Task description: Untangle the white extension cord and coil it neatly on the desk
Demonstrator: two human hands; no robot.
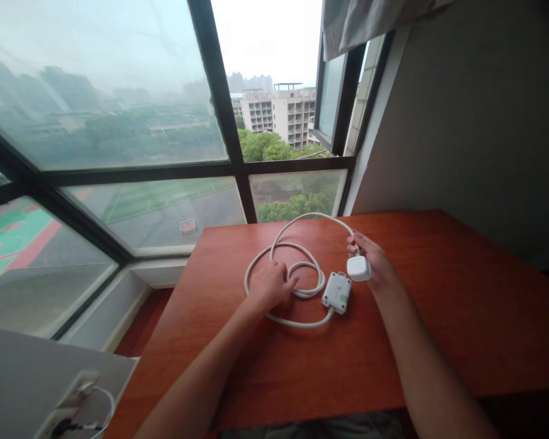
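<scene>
Nearest in the head view, the forearms (pixel 421 341) reach over the tabletop (pixel 448 274). The grip of the right hand (pixel 376 259) pinches the white power cord (pixel 315 214) at its plug (pixel 358 269). The left hand (pixel 271 285) lies over the cord's loops on the tabletop, fingers part-curled; whether its grip closes on a strand, I cannot tell. The socket block (pixel 337 292) sits between the hands. Good handling likely means smooth, untwisted loops without tugging the block.

No txt/nos. legible; greenish mark (pixel 343 299) on white box (pixel 333 289), R of cable coil (pixel 307 295), too sm. to read.
</scene>
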